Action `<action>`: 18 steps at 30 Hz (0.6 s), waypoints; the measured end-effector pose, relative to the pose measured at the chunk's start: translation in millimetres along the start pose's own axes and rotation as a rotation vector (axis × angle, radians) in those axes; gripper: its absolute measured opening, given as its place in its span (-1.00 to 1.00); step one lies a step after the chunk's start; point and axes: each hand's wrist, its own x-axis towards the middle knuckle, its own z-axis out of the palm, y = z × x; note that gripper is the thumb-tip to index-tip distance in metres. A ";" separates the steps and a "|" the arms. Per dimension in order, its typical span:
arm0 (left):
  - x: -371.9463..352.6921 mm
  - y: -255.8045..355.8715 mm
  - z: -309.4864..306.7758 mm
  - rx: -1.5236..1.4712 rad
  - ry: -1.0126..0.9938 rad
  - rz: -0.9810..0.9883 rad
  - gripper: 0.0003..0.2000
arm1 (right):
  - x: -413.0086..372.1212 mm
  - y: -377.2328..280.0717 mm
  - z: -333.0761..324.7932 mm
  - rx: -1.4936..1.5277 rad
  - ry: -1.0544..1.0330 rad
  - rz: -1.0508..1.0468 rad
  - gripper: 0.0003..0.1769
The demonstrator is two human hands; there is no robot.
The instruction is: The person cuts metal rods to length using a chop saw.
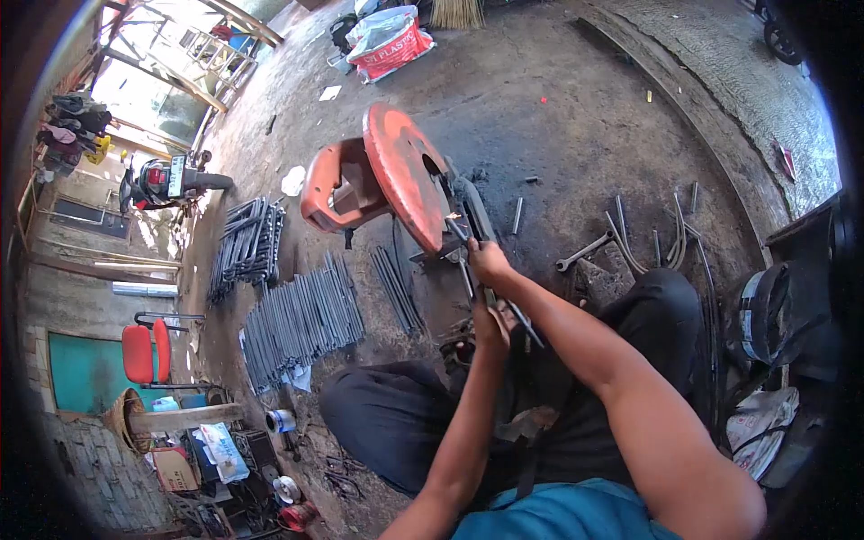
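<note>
An orange power cutting saw (pixel 400 180) with a big round guard stands on the floor before me. My left hand (pixel 491 326) is wrapped round a thin metal rod (pixel 524 326), whose end sticks out to the right. Further forward, my right hand (pixel 488 263) closes on a metal piece beside the saw's dark lower part; its exact shape is hidden by the fingers. Another length of metal (pixel 466 274) slants up between the hands towards the guard. A small bright orange spot shows near the guard's lower edge.
Bundled metal rods (pixel 301 315) and stacked dark frames (pixel 247 243) lie to the left. On the right are a wrench (pixel 585 252), bent tubes (pixel 677 234) and a black roll (pixel 763 310). A motorcycle (pixel 171 180), red chair (pixel 144 354) and plastic sack (pixel 391 49) stand further off.
</note>
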 end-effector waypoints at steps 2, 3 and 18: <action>-15.4 -8.6 5.4 -0.005 -0.111 -0.034 -0.48 | 17.8 22.8 23.3 -0.035 0.093 -0.008 -0.38; -20.2 -10.8 1.9 0.104 -0.127 -0.022 -0.46 | -20.0 -18.9 -1.9 0.142 -0.023 0.125 -0.39; 2.7 -41.7 -21.6 -0.319 -0.453 0.160 -0.53 | -19.2 -19.9 1.3 0.383 -0.052 0.043 -0.58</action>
